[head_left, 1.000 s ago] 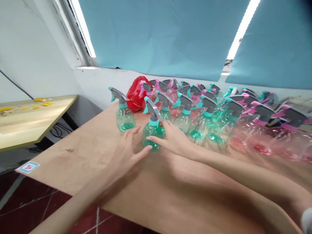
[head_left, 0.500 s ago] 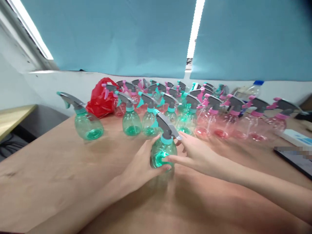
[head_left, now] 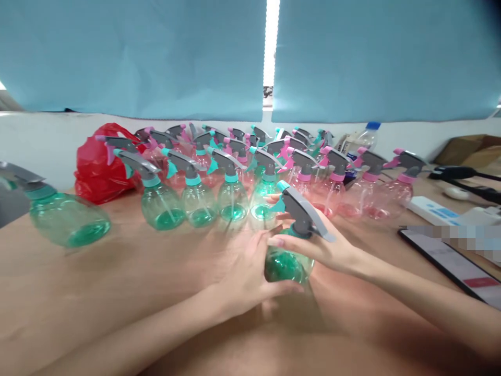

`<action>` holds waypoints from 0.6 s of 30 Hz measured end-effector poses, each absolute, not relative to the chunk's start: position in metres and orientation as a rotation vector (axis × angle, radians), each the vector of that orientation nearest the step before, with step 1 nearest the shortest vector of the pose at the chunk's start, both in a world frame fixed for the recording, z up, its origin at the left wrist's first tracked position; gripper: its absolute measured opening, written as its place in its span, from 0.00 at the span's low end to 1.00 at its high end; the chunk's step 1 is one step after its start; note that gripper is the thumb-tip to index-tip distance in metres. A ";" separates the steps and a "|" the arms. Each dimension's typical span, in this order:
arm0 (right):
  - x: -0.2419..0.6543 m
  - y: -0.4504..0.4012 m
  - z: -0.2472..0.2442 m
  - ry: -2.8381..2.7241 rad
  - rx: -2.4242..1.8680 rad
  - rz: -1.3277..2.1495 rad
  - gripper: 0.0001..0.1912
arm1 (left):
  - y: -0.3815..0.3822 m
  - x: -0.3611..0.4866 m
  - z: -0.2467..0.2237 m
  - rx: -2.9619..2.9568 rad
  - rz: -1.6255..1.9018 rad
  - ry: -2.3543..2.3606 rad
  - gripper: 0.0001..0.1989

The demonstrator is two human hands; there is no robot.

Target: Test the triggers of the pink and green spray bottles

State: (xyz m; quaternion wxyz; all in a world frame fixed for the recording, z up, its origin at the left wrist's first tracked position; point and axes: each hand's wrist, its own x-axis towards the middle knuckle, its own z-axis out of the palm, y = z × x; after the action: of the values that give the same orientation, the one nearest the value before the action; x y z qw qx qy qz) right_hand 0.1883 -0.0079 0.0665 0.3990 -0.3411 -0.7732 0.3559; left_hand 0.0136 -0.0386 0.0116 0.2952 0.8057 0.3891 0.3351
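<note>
Between my two hands is a clear green spray bottle (head_left: 287,265) with a grey and teal trigger head, tilted a little. My left hand (head_left: 246,274) wraps the lower body from the left, its thumb across the near side. Around the upper body, just below the head, curls my right hand (head_left: 326,243); part of its fingers is hidden behind the bottle. Just beyond stands a row of green spray bottles (head_left: 199,203) and pink spray bottles (head_left: 368,196), with several more behind. Another green spray bottle (head_left: 70,219) stands apart at the far left.
A red plastic bag (head_left: 97,167) lies at the back left. On the right are a phone-like dark slab (head_left: 442,261), a white and blue box (head_left: 434,210), black cables (head_left: 462,177) and a cardboard box (head_left: 469,151). A blue-capped bottle (head_left: 368,137) stands by the wall.
The view has swung to the right, so the standing bottles appear farther left. My right hand has shifted up around the held bottle's shoulder, and the bottle leans more.
</note>
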 end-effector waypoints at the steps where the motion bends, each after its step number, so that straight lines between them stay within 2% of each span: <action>1: 0.189 -0.006 0.065 -1.938 -0.879 0.862 0.18 | -0.036 0.018 0.011 2.135 0.893 1.026 0.44; 4: 0.193 -0.001 0.065 -1.874 -0.901 0.798 0.09 | -0.029 0.027 0.008 2.171 0.891 1.009 0.45; 6: 0.197 0.003 0.068 -1.876 -0.882 0.827 0.04 | -0.024 0.027 0.005 2.240 0.861 1.028 0.48; 9: 0.201 0.008 0.074 -1.958 -0.858 0.842 0.09 | -0.020 0.019 0.001 2.338 0.746 1.070 0.53; 15: 0.204 0.017 0.078 -2.025 -0.826 0.835 0.11 | -0.014 0.001 -0.002 2.520 0.529 1.157 0.47; 18: 0.206 0.019 0.075 -2.067 -0.845 0.839 0.08 | -0.013 -0.001 -0.005 2.553 0.480 1.237 0.38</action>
State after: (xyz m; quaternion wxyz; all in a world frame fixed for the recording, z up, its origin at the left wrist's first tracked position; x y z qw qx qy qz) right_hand 0.2064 0.0192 0.0745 0.3691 -0.3294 -0.8052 0.3270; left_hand -0.0015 -0.0130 -0.0046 0.1321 0.8796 0.4261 0.1652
